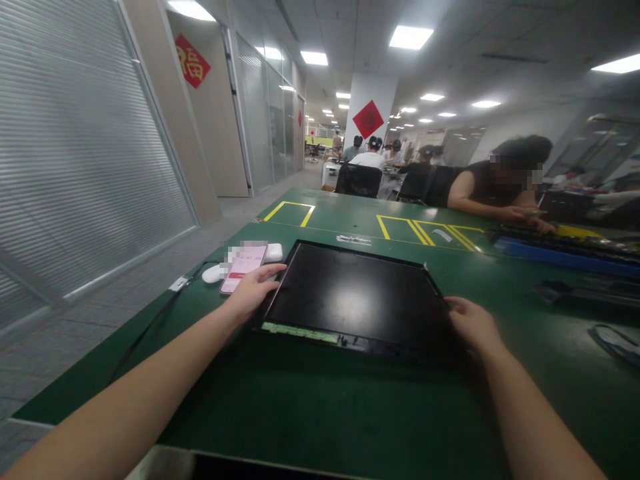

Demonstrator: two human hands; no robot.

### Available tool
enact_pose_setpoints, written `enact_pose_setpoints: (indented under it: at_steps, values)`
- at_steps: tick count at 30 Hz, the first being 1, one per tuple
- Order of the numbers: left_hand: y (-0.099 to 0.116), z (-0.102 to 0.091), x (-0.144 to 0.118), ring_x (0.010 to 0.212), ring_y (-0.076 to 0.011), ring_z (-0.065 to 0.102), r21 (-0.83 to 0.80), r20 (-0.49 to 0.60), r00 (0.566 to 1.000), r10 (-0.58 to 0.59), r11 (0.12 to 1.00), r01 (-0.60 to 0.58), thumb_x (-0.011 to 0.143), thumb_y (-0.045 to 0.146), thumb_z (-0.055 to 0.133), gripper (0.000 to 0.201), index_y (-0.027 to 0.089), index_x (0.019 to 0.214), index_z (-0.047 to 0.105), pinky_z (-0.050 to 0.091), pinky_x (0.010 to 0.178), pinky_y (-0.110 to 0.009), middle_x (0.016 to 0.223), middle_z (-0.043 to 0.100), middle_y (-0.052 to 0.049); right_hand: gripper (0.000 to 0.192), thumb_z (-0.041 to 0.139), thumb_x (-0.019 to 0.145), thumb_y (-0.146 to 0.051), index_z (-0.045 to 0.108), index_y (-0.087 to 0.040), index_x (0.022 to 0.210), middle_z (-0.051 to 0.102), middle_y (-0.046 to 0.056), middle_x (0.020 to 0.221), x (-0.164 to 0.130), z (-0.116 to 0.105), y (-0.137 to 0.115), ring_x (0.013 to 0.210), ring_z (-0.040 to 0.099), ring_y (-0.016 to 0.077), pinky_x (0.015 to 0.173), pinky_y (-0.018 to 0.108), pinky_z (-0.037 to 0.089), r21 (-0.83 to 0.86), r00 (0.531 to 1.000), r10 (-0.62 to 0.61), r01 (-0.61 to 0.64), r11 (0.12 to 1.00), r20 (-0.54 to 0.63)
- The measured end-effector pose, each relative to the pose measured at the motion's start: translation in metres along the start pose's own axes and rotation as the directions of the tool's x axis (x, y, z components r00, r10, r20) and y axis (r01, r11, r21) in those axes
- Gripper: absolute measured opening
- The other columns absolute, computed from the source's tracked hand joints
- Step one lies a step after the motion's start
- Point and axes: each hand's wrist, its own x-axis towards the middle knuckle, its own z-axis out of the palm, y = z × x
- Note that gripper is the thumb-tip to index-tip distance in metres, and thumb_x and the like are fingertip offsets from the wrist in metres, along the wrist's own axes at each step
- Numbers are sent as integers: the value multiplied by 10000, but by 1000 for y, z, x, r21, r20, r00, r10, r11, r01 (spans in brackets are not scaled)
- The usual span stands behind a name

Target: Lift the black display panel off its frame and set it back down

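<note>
A black flat display panel (360, 287), screen side up, is between my two hands above the green table (310, 407). A green strip (300, 331) runs along part of its near edge. My left hand (255, 290) grips the panel's left edge, thumb and fingers closed against the frame. On the opposite side, my right hand (473, 323) holds the right edge, its fingers partly hidden beneath the panel. A phone (245, 263) with a lit pink screen lies just beyond my left hand.
White rounded items, one a small case (274, 252), lie around the phone. A black strap (150, 327) trails along the left table edge. Yellow tape outlines (400, 227) mark the far side. At the right, another person (505, 180) leans over a blue-edged item (560, 253); a coiled cable (617, 340) lies nearer.
</note>
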Motion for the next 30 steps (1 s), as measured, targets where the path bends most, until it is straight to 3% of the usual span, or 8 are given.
enact_pose_setpoints:
  at_steps: [7, 9, 12, 16, 23, 30]
  values:
    - [-2, 1, 2, 1248, -299, 604, -112, -26, 999, -26, 993, 23, 601, 37, 821, 479, 191, 1045, 724, 591, 887, -321, 1399, 608, -131, 481, 561, 758, -222, 715, -239, 1213, 728, 33, 890, -2, -3, -4, 778, 631, 196, 639, 289, 415, -6, 999, 31, -31, 1000, 41]
    - [-3, 0, 2, 1161, -303, 661, -121, -1, 998, -65, 991, 65, 590, 26, 826, 581, 192, 1132, 703, 611, 836, -328, 1349, 643, -141, 479, 561, 760, -219, 715, -237, 1214, 727, 33, 881, -3, -3, -5, 774, 630, 193, 642, 286, 414, -4, 999, 25, -24, 1000, 37]
    - [-3, 1, 1, 863, -282, 754, -134, 55, 986, -155, 978, 161, 616, 17, 808, 782, 207, 1343, 592, 638, 658, -349, 1223, 710, -145, 464, 572, 759, -218, 725, -230, 1197, 729, 41, 902, -4, -4, -6, 793, 633, 194, 649, 282, 414, -7, 999, 22, -21, 1000, 27]
    - [-1, 3, -1, 677, -231, 747, -145, 66, 979, -195, 968, 203, 655, 2, 787, 863, 195, 1445, 500, 626, 577, -316, 1045, 762, -121, 464, 569, 768, -222, 720, -238, 1206, 729, 39, 919, -2, -3, -4, 790, 631, 192, 649, 284, 410, -18, 999, 30, -29, 999, 28]
    - [3, 4, -3, 609, -215, 735, -151, 143, 963, -228, 957, 249, 663, -30, 750, 785, 138, 1400, 538, 617, 562, -292, 897, 780, -104, 475, 569, 760, -236, 711, -235, 1213, 727, 37, 891, -1, -2, -3, 755, 625, 192, 627, 288, 401, -9, 999, 24, -24, 1000, 38]
    - [-3, 1, -1, 739, -250, 758, -175, 174, 971, -162, 965, 193, 660, 44, 798, 695, 174, 1317, 617, 631, 640, -327, 1035, 773, -124, 465, 584, 747, -245, 722, -223, 1190, 718, 44, 853, -4, -3, -5, 740, 622, 192, 635, 287, 409, -9, 1000, 1, -1, 1000, 28]
